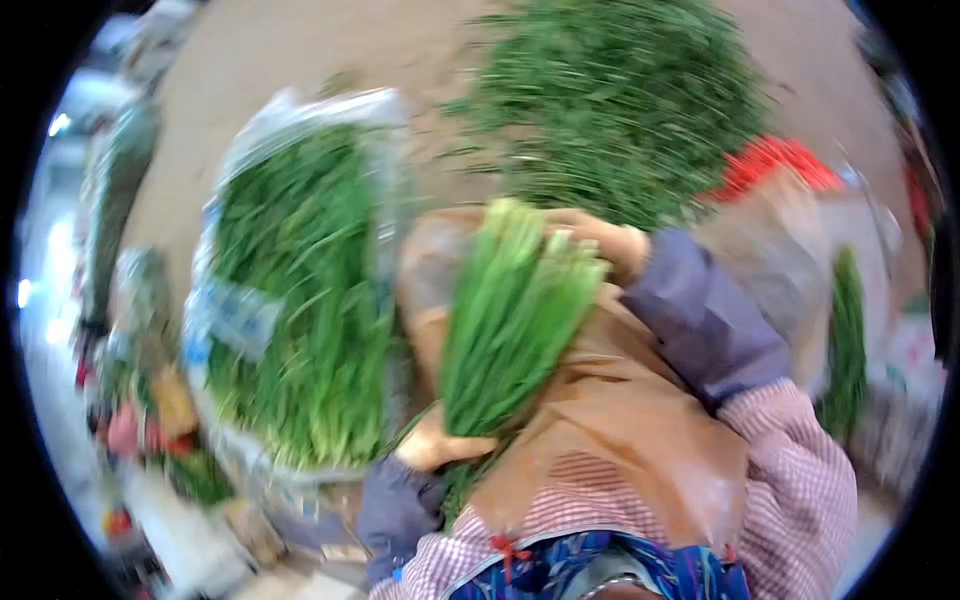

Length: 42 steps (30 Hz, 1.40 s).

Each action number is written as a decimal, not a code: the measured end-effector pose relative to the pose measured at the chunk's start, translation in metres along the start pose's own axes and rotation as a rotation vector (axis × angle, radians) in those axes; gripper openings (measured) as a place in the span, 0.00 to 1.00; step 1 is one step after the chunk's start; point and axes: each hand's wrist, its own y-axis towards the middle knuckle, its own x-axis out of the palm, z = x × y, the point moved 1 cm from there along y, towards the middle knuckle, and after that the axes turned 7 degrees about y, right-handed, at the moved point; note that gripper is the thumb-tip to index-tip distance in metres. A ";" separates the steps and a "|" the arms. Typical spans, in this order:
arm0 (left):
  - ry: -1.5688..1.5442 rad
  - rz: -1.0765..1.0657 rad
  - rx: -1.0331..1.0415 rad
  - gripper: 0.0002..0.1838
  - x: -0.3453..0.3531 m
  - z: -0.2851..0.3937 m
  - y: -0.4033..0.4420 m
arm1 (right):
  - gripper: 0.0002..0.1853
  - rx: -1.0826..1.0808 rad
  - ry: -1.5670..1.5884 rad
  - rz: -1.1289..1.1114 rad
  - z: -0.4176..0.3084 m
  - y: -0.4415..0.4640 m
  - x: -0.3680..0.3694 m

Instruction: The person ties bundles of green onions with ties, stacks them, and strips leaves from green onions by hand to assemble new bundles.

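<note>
A bunch of long green leafy stalks [520, 320], which look like garlic chives, lies across my lap with its pale cut ends pointing away from me. My left hand [445, 442] is closed around the leafy lower end, thumb across the leaves. At the pale end, my right hand [605, 243] grips the stalks from the right side, its fingers partly behind them. A brown plastic apron [620, 400] spreads beneath the bunch. To the left, more of the same greens [300, 300] fill an opened clear plastic bag [392, 110].
A large heap of loose green leaves [620, 100] lies on the floor ahead. Red ties or strips [775, 165] sit to the right, by a brown plastic sheet [770, 240]. Another green bunch [847, 340] stands at far right. Several wrapped bundles [125, 200] line the left.
</note>
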 end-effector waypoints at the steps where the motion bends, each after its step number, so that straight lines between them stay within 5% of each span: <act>1: -0.018 0.005 0.022 0.29 -0.002 -0.016 -0.003 | 0.21 0.008 -0.091 -0.062 0.002 0.014 -0.010; 4: -0.090 -0.003 0.025 0.31 -0.006 -0.030 0.002 | 0.13 -0.106 -0.289 0.172 -0.002 0.027 -0.005; 7: -0.031 -0.142 0.166 0.26 -0.009 -0.022 0.010 | 0.10 -0.233 -0.069 0.281 0.007 0.022 -0.016; 11: -0.003 -0.057 0.306 0.27 -0.007 -0.023 0.009 | 0.07 -0.507 -0.438 0.493 -0.005 0.021 -0.013; 14: 0.031 -0.080 0.326 0.28 -0.007 -0.022 0.007 | 0.10 -0.507 -0.021 0.698 -0.037 0.006 -0.046; 17: 0.005 -0.019 0.459 0.28 -0.004 -0.039 0.017 | 0.09 -0.596 0.433 0.888 -0.044 -0.008 -0.167; 20: -0.197 -0.146 0.201 0.27 -0.003 -0.036 0.009 | 0.12 -0.730 0.672 1.092 -0.050 -0.029 -0.213; 22: -0.255 -0.161 0.209 0.26 0.001 -0.033 0.010 | 0.10 -0.669 0.458 1.000 -0.031 -0.031 -0.231; 23: -0.279 -0.173 0.213 0.26 0.003 -0.031 0.012 | 0.09 -0.539 0.295 0.948 -0.027 -0.026 -0.158; 25: -0.329 -0.178 0.239 0.26 0.005 -0.032 0.013 | 0.07 -0.427 0.197 0.776 -0.008 -0.008 -0.133; 27: -0.493 -0.097 0.202 0.24 0.012 -0.012 -0.002 | 0.09 -0.429 0.113 0.905 -0.015 0.003 -0.062; 29: -0.342 -0.049 0.235 0.22 0.012 -0.023 0.004 | 0.13 -0.481 0.072 0.942 -0.027 -0.001 -0.049; 32: -0.590 -0.227 0.434 0.26 0.002 -0.042 0.013 | 0.09 -0.620 -0.108 0.886 -0.044 -0.019 -0.042; 40: -0.666 -0.165 0.331 0.26 0.004 -0.037 0.015 | 0.06 -0.754 -0.024 0.797 -0.052 -0.047 -0.050; 42: -0.710 -0.177 0.366 0.31 0.007 -0.034 0.018 | 0.06 -0.762 -0.374 0.836 -0.055 -0.045 -0.037</act>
